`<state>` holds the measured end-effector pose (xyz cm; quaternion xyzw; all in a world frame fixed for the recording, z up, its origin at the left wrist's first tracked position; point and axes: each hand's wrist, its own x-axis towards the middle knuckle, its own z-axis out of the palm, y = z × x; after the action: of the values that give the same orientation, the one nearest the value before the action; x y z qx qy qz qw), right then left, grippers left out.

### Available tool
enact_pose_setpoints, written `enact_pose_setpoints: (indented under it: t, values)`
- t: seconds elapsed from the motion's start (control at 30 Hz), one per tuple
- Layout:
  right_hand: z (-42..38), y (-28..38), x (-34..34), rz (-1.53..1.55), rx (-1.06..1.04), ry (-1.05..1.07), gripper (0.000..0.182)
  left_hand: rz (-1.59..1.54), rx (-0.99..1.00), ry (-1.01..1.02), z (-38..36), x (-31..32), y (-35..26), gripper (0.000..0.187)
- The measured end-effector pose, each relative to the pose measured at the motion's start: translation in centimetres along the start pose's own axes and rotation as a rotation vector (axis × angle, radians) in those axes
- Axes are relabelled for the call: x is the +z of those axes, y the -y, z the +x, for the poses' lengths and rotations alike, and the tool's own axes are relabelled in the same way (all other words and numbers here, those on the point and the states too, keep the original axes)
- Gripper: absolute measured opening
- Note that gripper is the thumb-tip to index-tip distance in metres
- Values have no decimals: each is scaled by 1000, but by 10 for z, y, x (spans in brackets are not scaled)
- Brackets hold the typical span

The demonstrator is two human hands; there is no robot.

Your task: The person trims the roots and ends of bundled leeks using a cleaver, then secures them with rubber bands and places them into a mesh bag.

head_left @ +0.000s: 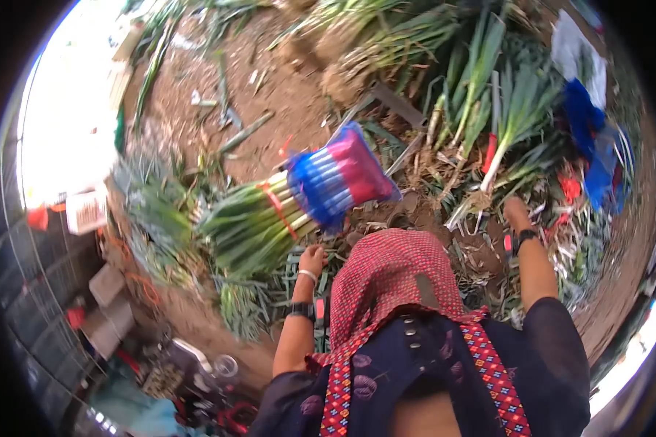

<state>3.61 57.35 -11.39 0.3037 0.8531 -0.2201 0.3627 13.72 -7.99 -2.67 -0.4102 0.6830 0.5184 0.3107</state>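
Observation:
A bundle of leeks (pixel 259 218) lies tilted on the pile, tied with red bands. Its white root ends are wrapped in a blue and pink clear bag (pixel 342 175). My left hand (pixel 312 258), wearing a white bracelet, is closed just below the bundle; what it holds, if anything, is hidden. On the other side, my right hand (pixel 516 213) is curled low over the ground litter, its fingertips partly out of sight. Close to its left is a loose leek (pixel 497 156) with its roots down. A red-handled tool (pixel 490 153) stands beside that leek.
Heaped leeks (pixel 393 47) lie along the far side. More leek greens (pixel 149 211) spread at the left. A metal frame (pixel 399 107) stands ahead of me. Blue plastic (pixel 598 160) lies at the right, with trimmed scraps (pixel 572 255) below. A white basket (pixel 87 211) is at far left.

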Motion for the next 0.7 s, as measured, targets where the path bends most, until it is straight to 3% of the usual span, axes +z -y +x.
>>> enact_pose_setpoints:
  t: [0.07,0.13,0.2,0.3,0.4,0.43,0.47,0.6,0.63,0.67,0.7]
  values:
    - [43,-55,83,-898,-859,-133,29,165,3,-146,47,-13,63,43]
    - [-5,-2,120,191,-138,48,26,158,-47,-275,68,-17,95,55]
    - [-38,56,137,1,-254,232,29,-39,-163,-350,75,-22,104,68]
    - [-104,186,132,-119,-606,217,35,-414,-495,-317,42,-46,52,83]
    - [-91,292,154,-174,-720,141,38,-592,-566,-393,60,-71,74,101]
    - [-76,329,159,-273,-837,106,37,-679,-555,-376,73,-79,93,106]
    - [-39,355,176,-247,-897,130,36,-645,-592,-535,77,-85,90,88]
    - [57,496,226,-369,-1023,199,39,-782,-596,-581,140,-128,164,111]
    - [69,525,239,-384,-1123,216,41,-838,-614,-573,146,-133,158,112]
    - [103,551,260,-529,-1120,225,43,-889,-634,-555,144,-140,137,112]
    - [98,574,270,-581,-991,298,45,-958,-527,-500,146,-140,129,118]
